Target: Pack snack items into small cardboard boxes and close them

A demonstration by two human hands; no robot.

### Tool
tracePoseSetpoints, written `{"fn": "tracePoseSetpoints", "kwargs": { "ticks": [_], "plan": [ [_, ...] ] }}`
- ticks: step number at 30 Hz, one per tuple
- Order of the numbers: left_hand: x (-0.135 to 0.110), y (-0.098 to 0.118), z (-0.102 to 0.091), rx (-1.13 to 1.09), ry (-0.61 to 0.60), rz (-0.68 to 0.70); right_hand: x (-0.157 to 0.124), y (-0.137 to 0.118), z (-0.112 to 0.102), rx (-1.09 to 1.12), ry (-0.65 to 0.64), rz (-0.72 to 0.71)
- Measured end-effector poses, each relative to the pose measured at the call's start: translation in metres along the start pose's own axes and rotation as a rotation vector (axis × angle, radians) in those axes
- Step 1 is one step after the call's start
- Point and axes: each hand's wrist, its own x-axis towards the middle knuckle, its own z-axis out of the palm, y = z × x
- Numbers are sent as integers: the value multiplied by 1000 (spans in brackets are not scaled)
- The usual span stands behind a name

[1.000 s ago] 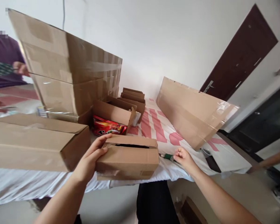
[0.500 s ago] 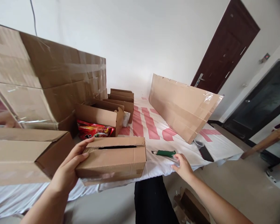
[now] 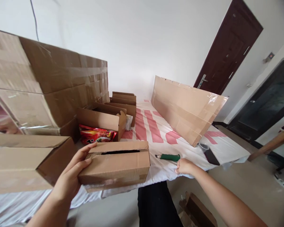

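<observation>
My left hand (image 3: 72, 173) grips the left end of a small cardboard box (image 3: 123, 165) at the near table edge, fingers on its top and side. A dark slit runs between the box's top flaps. To the right lies a utility knife (image 3: 169, 157) with a green handle, its blade end towards the box. My right hand (image 3: 184, 166) is closed beside the handle's right end, low over the cloth. Whatever its fingers may hold is hidden. Behind the small box, a red food packet (image 3: 97, 134) leans in front of an open carton (image 3: 99, 119).
Large taped cartons (image 3: 66, 72) stand at left, with a closed box (image 3: 21, 164) before them. Several open boxes (image 3: 123, 104) line up behind. A cardboard panel (image 3: 184, 107) stands at right near a clear cup (image 3: 204, 146) and a dark phone-like slab (image 3: 212, 156). Another person's hand (image 3: 6, 126) shows far left.
My right hand has curled from a loose pinch into a closed hand and dropped slightly below the knife handle. My left hand stays on the box. The view has shifted slightly.
</observation>
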Motion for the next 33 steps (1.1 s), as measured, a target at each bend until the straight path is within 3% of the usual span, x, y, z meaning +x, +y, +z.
{"fn": "tracePoseSetpoints", "kwargs": {
  "ticks": [3,6,12,16,19,23,25,27,30,33],
  "plan": [
    [-1,-1,0,10,-11,19,11,-2,-15,-28,-6,-9],
    [-4,1,1,25,-18,63,11,-2,-16,-10,14,-48],
    [-11,-2,2,28,26,147,-13,-2,-2,6,107,-178],
    [-16,-2,1,126,-7,312,-25,-24,-23,-4,227,-270],
    [-23,4,2,142,-87,386,-38,-55,-51,119,352,-458],
    [-31,11,0,99,-152,471,-66,-107,-85,356,516,-846],
    [-32,12,-3,114,-222,476,-80,-135,-94,415,442,-985],
    [-31,10,-6,126,-273,478,-90,-163,-97,399,272,-1089],
    [-29,5,-9,178,-242,522,-94,-198,-97,135,37,-1206],
    [-29,6,-12,287,-192,601,-92,-217,-102,-214,-25,-1193]
  ]
}}
